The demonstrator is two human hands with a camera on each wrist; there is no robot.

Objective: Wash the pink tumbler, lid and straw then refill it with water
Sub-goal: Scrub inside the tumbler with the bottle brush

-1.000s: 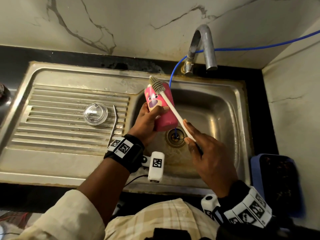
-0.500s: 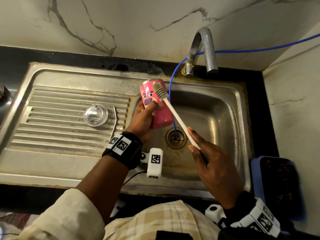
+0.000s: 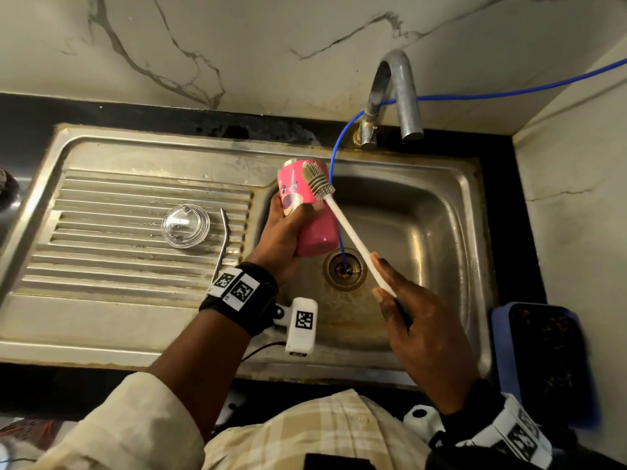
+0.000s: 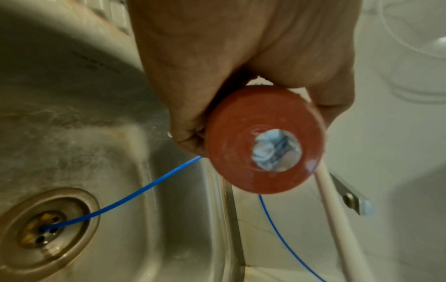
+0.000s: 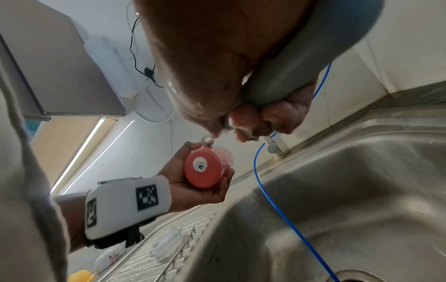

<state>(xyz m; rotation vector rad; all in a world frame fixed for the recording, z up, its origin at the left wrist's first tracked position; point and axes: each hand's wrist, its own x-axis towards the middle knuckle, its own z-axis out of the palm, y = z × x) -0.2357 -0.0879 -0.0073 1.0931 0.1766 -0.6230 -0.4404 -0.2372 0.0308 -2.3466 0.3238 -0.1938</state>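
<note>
My left hand (image 3: 281,228) grips the pink tumbler (image 3: 314,217) over the left side of the sink basin, its mouth tilted away toward the back wall. The tumbler's round base (image 4: 264,141) faces the left wrist camera, and the right wrist view shows the same tumbler (image 5: 205,167). My right hand (image 3: 412,320) holds the handle of a long white bottle brush (image 3: 349,232); its grey bristled head (image 3: 317,181) lies against the tumbler's side near the rim. The clear lid (image 3: 185,225) and the metal straw (image 3: 222,244) lie on the ribbed drainboard.
The steel tap (image 3: 395,96) stands behind the basin, with no water seen running. A thin blue tube (image 3: 334,157) runs from the right wall down into the drain (image 3: 344,269). A blue container (image 3: 543,361) sits right of the sink (image 3: 451,184).
My left hand has raised the tumbler and moved it toward the back of the sink. The brush head slid from beyond the rim onto the tumbler's side as my right hand drew back.
</note>
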